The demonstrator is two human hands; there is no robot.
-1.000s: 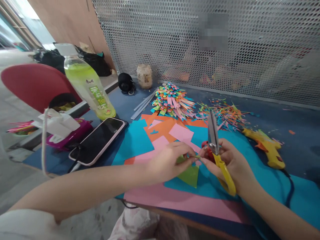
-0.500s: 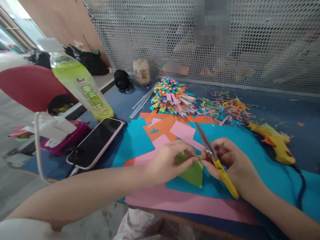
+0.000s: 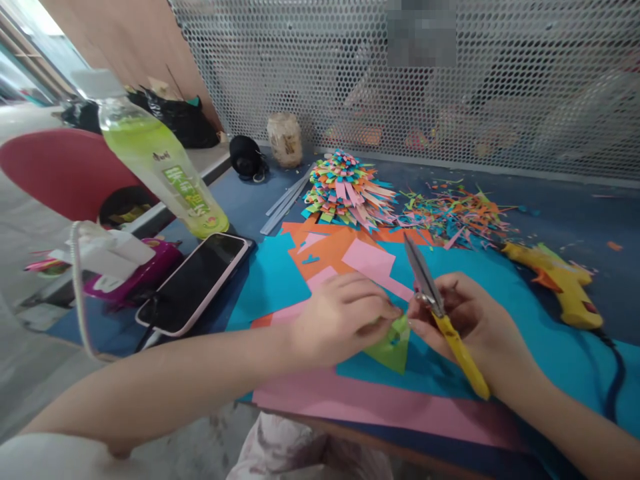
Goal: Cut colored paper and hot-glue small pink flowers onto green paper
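Yellow-handled scissors (image 3: 460, 357) rest in my right hand (image 3: 475, 320), blades pointing up and away from me. That hand's thumb and fingertips are bent close together near the scissors' pivot. My left hand (image 3: 345, 313) has its fingers curled into a pinch just left of it, and what they hold is hidden. Under the left fingertips lies a green paper piece (image 3: 397, 357) with a small cut-out showing blue. Around both hands are a large blue sheet (image 3: 485, 280), a pink sheet (image 3: 400, 407), pink paper pieces (image 3: 367, 257) and orange paper (image 3: 327, 253).
Behind the paper stand a layered paper-strip cone (image 3: 345, 193) and a heap of paper shreds (image 3: 457, 213). A yellow glue gun (image 3: 560, 287) lies right. Phone (image 3: 197, 283), drink bottle (image 3: 165, 160) and purple box (image 3: 143, 267) are left. A perforated metal panel (image 3: 325, 80) closes the back.
My hands have drawn slightly apart, the right one moving a little rightward with the scissors. The green strip pinched between them is no longer visible. More of the green paper's cut-out shows.
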